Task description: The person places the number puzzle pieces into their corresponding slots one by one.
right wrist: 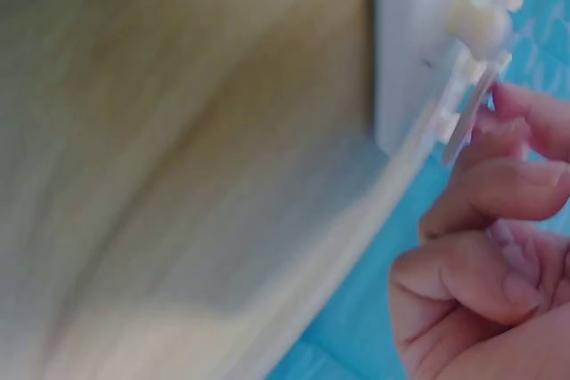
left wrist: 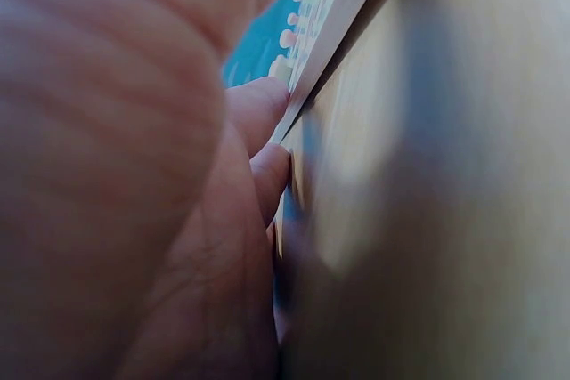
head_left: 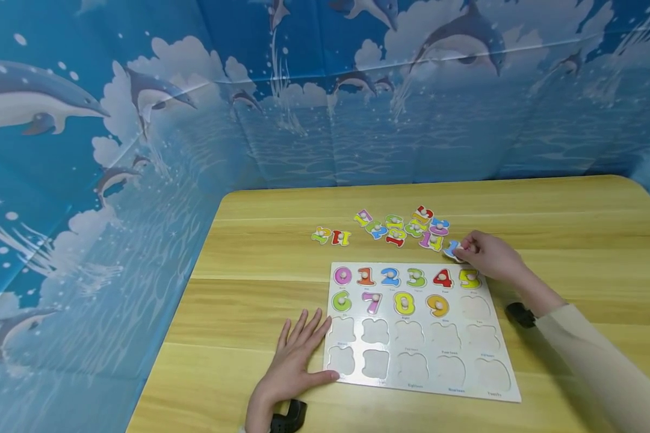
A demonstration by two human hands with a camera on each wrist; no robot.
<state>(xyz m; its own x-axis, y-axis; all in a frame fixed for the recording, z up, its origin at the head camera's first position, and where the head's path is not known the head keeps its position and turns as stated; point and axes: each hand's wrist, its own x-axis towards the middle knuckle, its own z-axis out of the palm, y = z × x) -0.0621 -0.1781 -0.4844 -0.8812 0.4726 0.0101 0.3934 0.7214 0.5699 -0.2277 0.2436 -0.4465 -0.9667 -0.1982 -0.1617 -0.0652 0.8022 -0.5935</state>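
A white number puzzle board (head_left: 506, 385) lies on the table; colourful pieces 0 to 9 fill its upper slots, and the lower ones are bare recesses. My left hand (head_left: 298, 361) rests with fingers spread at the board's left edge, thumb at its lower left corner. In the left wrist view, fingertips (left wrist: 267, 100) meet the side of the board (left wrist: 343, 20). Just above the board's top right corner, my right hand (head_left: 490, 255) pinches a blue number puzzle piece (head_left: 451, 250) by its knob. That piece (right wrist: 469, 117) is tilted in the right wrist view, with the other fingers curled below it.
Several loose two-digit pieces (head_left: 395, 231) lie in a cluster behind the board. Left of them are two more, a green-and-yellow piece (head_left: 321, 235) and a red-and-yellow 11 (head_left: 340, 238). A dolphin-print curtain (head_left: 303, 150) hangs along the wooden table's (head_left: 238, 300) back and left sides.
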